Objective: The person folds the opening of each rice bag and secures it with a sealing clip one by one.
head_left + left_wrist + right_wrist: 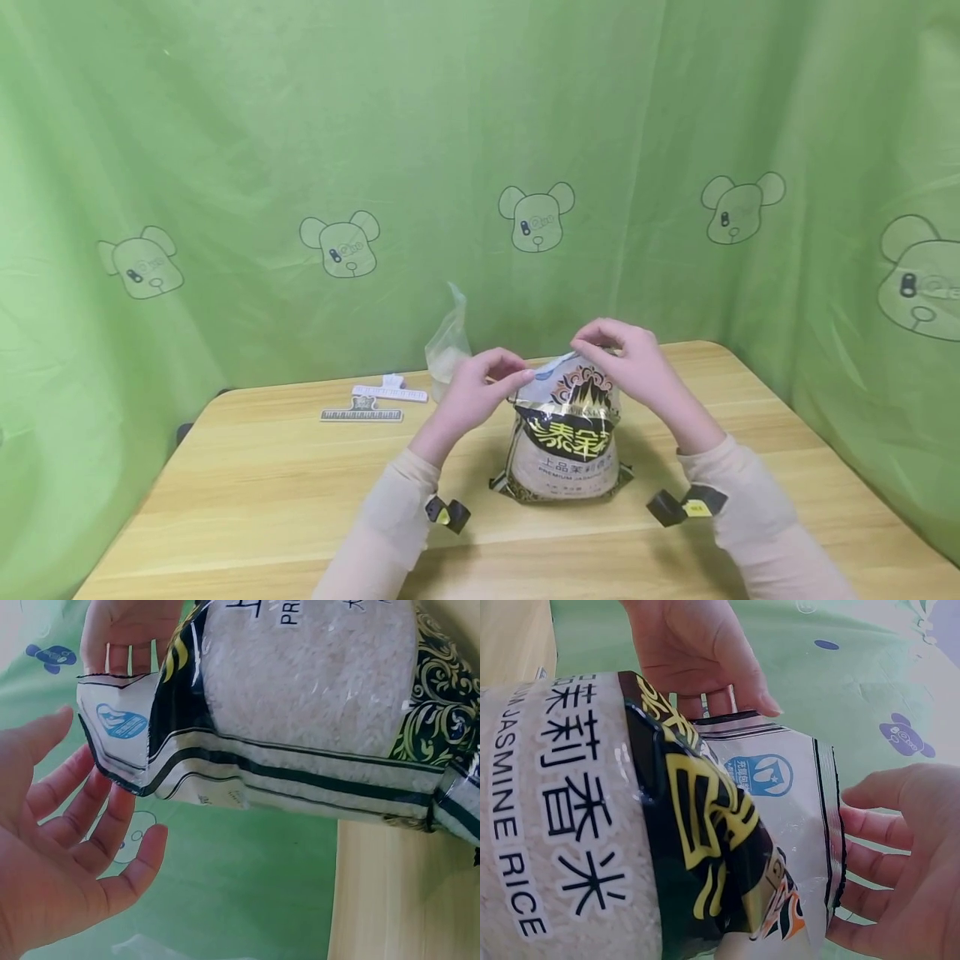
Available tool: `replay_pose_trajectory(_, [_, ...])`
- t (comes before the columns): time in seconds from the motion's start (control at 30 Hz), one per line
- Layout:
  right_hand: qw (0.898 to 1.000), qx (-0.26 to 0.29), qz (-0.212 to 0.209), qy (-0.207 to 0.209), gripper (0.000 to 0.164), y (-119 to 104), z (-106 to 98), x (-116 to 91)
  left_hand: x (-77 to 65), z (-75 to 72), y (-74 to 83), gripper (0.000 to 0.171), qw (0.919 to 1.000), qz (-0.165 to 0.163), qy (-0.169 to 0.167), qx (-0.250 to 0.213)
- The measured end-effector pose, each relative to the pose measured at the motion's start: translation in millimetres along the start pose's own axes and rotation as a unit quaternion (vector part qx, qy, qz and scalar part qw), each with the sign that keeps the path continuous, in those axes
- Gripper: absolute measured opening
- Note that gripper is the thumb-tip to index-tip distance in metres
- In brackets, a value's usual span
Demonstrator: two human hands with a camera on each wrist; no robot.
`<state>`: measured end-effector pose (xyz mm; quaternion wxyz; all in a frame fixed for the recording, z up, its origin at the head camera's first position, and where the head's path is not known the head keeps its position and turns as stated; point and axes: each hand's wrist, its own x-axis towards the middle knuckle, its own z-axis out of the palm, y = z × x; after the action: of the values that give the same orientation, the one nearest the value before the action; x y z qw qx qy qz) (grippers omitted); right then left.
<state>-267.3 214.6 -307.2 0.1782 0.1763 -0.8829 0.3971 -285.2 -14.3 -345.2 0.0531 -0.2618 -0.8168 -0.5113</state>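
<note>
A printed plastic bag of jasmine rice (570,450) stands upright on the table, its white top edge raised between both hands. My left hand (483,387) is at the bag's left top corner. In the left wrist view its relaxed fingers (105,832) touch the corner from behind, while the thumb stands slightly apart from the film. At the right top corner, my right hand (630,358) pinches the edge with thumb and fingertips. White grains show through the clear front panel in both wrist views.
Left of the bag, two ruler-like clips (390,390), one white and one grey with dark marks, lie on the wooden table (262,500). A clear plastic bag with whitish contents (446,362) stands behind my left hand. Green curtain (450,125) surrounds the table's back and sides.
</note>
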Motion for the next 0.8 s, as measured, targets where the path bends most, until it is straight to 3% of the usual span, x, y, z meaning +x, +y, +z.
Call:
replay_pose_trajectory(0.47, [0.999, -0.018, -0.007, -0.048, 0.024, 2.9, -3.9, 0.1, 0.1, 10.1, -3.0, 0.022, 0.999, 0.021, 0.019, 0.036])
replay_pose_trajectory(0.8, [0.998, -0.044, -0.009, -0.046, 0.019, 4.9, -7.3, 0.3, 0.6, 12.2, -4.4, 0.02, 0.998, 0.005, 0.029, 0.056])
